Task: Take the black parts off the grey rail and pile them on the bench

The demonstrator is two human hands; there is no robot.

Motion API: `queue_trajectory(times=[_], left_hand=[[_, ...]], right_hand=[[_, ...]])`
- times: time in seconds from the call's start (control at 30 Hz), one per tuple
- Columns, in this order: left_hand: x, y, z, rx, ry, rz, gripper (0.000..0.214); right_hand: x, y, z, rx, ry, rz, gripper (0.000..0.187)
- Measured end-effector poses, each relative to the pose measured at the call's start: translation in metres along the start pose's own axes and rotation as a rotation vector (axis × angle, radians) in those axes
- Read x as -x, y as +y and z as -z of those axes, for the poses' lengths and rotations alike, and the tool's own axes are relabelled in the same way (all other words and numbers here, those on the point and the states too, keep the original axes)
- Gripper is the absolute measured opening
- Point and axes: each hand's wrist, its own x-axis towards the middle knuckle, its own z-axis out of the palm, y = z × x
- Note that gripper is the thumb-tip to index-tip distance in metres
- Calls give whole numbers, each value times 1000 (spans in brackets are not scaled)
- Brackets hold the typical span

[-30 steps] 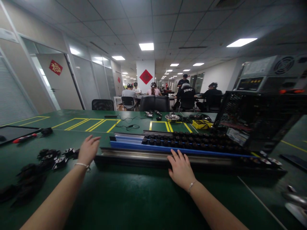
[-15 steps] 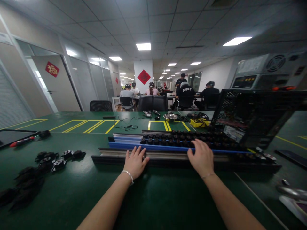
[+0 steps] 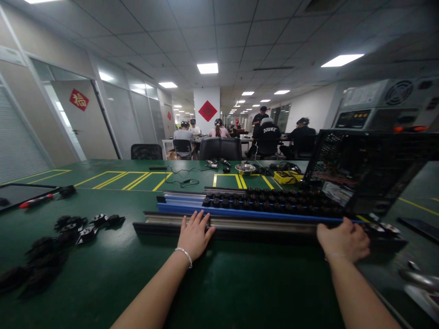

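My left hand lies with spread fingers on the near black rail, a long channel with a metallic inner strip. It rests over the rail's left part without wrapping round it. At the right part of this rail is my right hand, thumb and fingers apart, fingers somewhat bent; their tips are partly hidden. Just behind lies a blue rail, parallel to the black one. Rows of small black parts sit along the rails behind. Small black and white parts lie beyond my right hand.
Loose black parts lie at left, near a red-handled screwdriver. An open computer case stands at right with a power supply on top. A metal bowl and yellow item sit farther back. Several people sit beyond.
My right hand has moved right along the rails, from near the middle to the right part, and its fingers are more bent. The left hand stays in place on the black rail.
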Motion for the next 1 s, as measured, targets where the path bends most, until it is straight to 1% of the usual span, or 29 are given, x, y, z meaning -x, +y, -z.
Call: queue_trajectory(times=[0.33, 0.53, 0.7, 1.0], left_hand=[[1, 1, 3, -23, -1, 3, 56], [1, 0, 2, -10, -1, 3, 55], [2, 0, 1, -8, 18, -3, 55], [2, 0, 1, -9, 6, 2, 55]], right_hand=[[-3, 1, -3, -57, 1, -20, 56], [-4, -2, 2, -27, -48, -50, 55], [-7, -3, 5, -4, -59, -74, 54], [-9, -1, 4, -47, -56, -73, 50]])
